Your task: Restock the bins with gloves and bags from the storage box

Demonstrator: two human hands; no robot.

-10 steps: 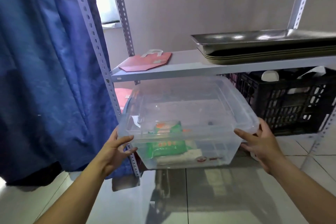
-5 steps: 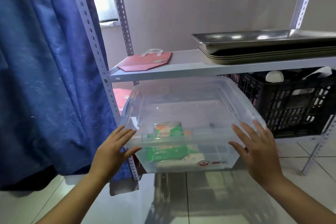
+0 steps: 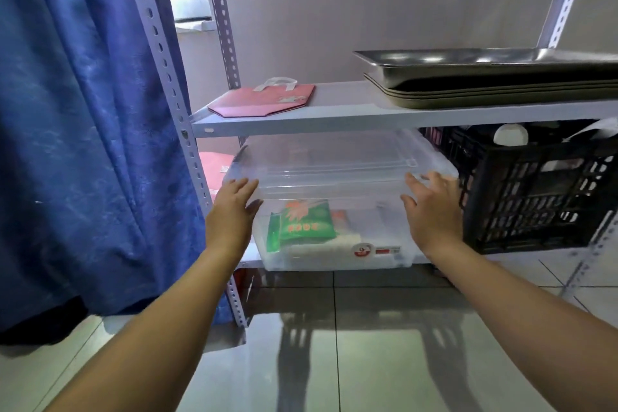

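The clear storage box [image 3: 337, 197] sits at the bottom shelf's front edge [image 3: 249, 259], beside a black crate [image 3: 535, 191]. The left hand [image 3: 230, 211] and right hand [image 3: 434, 211] are laid flat against its front corners, fingers extended and together. Nearly empty, it is judged light, slick and flexible; the rim is best gripped.

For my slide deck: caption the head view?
Both open hands, left and right, press the clear storage box onto the lower shelf.

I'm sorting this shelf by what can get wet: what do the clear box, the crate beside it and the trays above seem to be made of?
Clear box: looks like transparent, glossy plastic; the green pack shows through its wall.
Crate: probably rigid black plastic, matte, with a moulded lattice of holes.
Trays: the top one seems to be metal, likely stainless steel, given bright reflections; the ones beneath look duller and olive, material unclear.
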